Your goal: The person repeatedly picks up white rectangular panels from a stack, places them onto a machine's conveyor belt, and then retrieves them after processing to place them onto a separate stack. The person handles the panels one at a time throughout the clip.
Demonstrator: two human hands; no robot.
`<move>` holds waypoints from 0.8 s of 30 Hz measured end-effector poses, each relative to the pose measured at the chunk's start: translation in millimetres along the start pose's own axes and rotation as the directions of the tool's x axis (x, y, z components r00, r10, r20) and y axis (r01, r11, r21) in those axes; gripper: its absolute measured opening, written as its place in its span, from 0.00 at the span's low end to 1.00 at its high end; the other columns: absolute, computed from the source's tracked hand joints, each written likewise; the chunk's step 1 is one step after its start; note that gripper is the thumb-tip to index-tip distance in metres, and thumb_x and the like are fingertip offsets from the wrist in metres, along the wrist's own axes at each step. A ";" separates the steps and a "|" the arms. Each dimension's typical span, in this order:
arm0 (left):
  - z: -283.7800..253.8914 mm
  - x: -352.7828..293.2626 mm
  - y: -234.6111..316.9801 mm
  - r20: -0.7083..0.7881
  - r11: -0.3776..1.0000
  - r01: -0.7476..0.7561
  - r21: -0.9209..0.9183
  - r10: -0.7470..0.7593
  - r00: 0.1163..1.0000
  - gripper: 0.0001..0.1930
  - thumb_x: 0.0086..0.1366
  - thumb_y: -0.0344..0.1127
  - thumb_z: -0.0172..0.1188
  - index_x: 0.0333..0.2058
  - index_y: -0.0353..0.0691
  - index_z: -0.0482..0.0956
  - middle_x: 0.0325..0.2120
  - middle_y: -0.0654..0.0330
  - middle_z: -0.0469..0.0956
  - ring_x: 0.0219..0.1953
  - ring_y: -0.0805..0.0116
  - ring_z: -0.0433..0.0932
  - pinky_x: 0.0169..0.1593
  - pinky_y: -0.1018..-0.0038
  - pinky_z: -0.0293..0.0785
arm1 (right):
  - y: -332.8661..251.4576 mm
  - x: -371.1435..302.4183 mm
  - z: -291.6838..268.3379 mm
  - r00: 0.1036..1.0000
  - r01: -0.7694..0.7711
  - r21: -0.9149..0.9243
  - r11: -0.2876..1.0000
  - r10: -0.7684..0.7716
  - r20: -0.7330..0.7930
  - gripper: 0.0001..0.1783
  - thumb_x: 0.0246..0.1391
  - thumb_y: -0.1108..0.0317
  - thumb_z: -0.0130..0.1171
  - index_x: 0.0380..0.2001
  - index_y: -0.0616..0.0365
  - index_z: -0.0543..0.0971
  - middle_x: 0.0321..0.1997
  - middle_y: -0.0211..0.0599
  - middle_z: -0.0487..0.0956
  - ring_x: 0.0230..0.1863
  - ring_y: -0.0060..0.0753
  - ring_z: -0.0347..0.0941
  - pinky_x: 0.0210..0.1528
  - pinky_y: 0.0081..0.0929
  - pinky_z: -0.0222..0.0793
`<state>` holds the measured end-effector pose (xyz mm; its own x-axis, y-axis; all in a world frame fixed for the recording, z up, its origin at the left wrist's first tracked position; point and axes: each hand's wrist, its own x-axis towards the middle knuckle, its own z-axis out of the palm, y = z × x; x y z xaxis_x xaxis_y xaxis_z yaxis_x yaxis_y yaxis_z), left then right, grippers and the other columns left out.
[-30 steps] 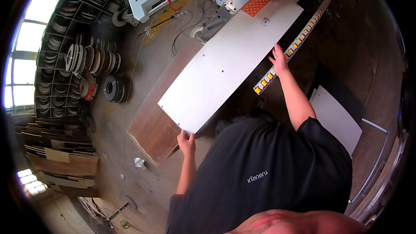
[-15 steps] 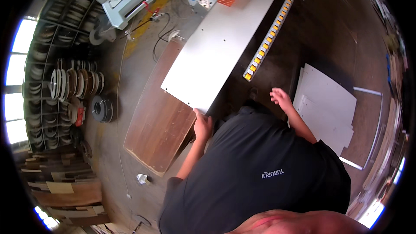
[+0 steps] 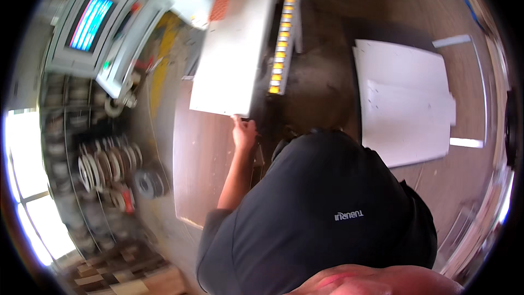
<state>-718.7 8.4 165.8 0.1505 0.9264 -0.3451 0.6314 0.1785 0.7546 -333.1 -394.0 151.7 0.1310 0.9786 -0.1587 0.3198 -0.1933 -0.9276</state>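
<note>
One left hand: its fingertips meet the near edge of one white board; whether they pinch it, cannot tell. The board's long axis runs forward from the fingers, slightly rightward. Far left of the fingers, one rack holds many reels.

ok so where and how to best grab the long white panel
Probably take the white panel by its near right corner and right long edge, from the right, thumb above and fingers below: it lies flat, and the dark gap toward the yellow-studded rail seems to leave finger room. The left hand is at that corner.
</note>
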 end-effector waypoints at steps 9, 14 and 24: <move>82.9 23.3 75.6 0.034 0.963 -0.263 0.051 0.262 0.965 0.26 0.66 0.33 0.63 0.61 0.33 0.73 0.23 0.63 0.77 0.22 0.77 0.71 0.28 0.75 0.72 | 145.7 -29.8 -18.0 0.738 -0.672 -0.177 0.719 0.629 -0.244 0.18 0.61 0.60 0.56 0.50 0.55 0.83 0.45 0.47 0.84 0.45 0.42 0.81 0.50 0.36 0.76; 197.0 -8.6 148.8 0.617 0.979 -0.176 0.104 0.075 0.783 0.19 0.69 0.35 0.62 0.56 0.36 0.79 0.35 0.58 0.84 0.34 0.73 0.82 0.36 0.75 0.81 | 177.8 -62.3 -21.4 0.612 -0.655 0.197 0.729 0.665 -0.428 0.21 0.61 0.53 0.53 0.39 0.58 0.85 0.40 0.46 0.86 0.44 0.47 0.82 0.47 0.39 0.76; 471.8 -4.2 151.1 0.914 0.938 0.012 0.345 -0.339 0.221 0.12 0.71 0.38 0.56 0.45 0.37 0.80 0.33 0.57 0.84 0.27 0.73 0.80 0.30 0.77 0.75 | 202.1 -137.0 62.8 0.373 -0.784 0.373 0.496 0.857 -0.356 0.24 0.62 0.48 0.53 0.43 0.54 0.87 0.44 0.46 0.86 0.50 0.49 0.82 0.53 0.40 0.75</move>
<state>-265.0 -124.9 18.0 0.5149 -0.1584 -0.8425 0.8568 0.0639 0.5116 -345.3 -562.7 -35.3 0.6569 0.1737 -0.7337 -0.2940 -0.8371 -0.4614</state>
